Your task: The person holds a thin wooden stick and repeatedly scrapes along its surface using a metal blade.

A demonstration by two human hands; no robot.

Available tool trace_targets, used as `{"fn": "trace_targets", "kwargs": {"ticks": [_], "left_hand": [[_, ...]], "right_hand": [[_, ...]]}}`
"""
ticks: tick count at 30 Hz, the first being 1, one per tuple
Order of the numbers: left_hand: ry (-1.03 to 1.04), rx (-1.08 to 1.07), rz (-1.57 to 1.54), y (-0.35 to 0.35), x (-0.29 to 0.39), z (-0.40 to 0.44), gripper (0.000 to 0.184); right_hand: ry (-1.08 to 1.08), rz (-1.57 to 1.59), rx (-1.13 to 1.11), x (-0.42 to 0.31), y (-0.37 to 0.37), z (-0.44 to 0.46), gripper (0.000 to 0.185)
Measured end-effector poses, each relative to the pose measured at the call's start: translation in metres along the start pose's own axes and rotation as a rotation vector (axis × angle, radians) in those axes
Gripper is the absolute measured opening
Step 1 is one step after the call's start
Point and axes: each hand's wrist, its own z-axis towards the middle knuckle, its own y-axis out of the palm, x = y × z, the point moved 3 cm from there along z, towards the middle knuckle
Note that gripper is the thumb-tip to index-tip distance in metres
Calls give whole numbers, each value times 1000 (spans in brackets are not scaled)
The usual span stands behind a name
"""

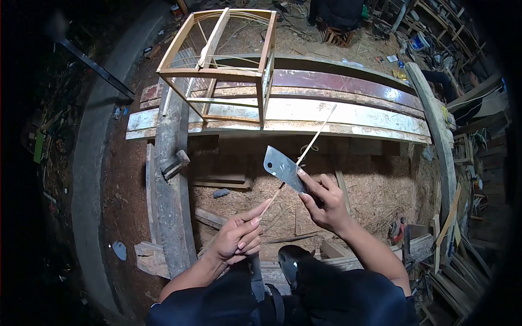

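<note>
Between the fingers of my left hand (239, 237) is the near end of a thin wooden stick (315, 139), which slants up and away to the right. My right hand (324, 201) is closed on the handle end of a flat cleaver-like blade (284, 167) with a round hole near its far corner. The blade lies across the stick, and a small curl of shaving shows where they meet. How the right palm wraps the handle is partly hidden. Both hands are above the shavings-covered ground, in front of the bench.
A wooden frame cage (231, 73) with thin bars stands on the plank bench (348, 111). A heavy beam (175, 217) runs along the left, carrying a small dark block (175, 164). Another post (435, 125) stands right. A person (338, 13) sits at the back.
</note>
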Motion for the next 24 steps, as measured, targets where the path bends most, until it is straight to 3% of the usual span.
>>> {"fn": "trace_targets", "kwargs": {"ticks": [2,4,6,8,9,10,14,16,18,20,22,24], "left_hand": [[-19,11,-12,-2,-4,-1,44],[-44,-7,-36,-12,-9,0,49],[-41,-46,-24,-9,-7,-3,52],[-33,-33,-13,-5,-5,-5,51],[-40,-32,-1,-5,-6,-5,51],[-43,-36,14,-5,-5,-4,51],[-87,-49,12,-10,-5,-3,51],[-71,-49,-2,-8,-4,-4,51],[-49,-54,-15,-7,-5,-5,51],[-68,-18,10,-10,-6,-6,50],[-71,-22,5,-13,-7,-4,50],[-69,-35,-2,-13,-9,0,50]], "right_hand": [[-11,72,-26,-12,2,-2,54],[-125,62,-259,-34,5,-14,55],[-157,58,-242,-26,6,-12,55],[-11,-10,74,13,-7,3,55],[119,-47,64,16,-16,8,54],[75,-35,102,19,-15,7,53],[-155,2,-151,-18,-3,-11,56],[-140,-6,109,20,-6,1,52],[203,-69,267,54,-31,16,46],[229,-2,329,72,-46,17,47],[435,412,316,58,-52,17,52],[388,577,323,50,-43,24,60]]}}
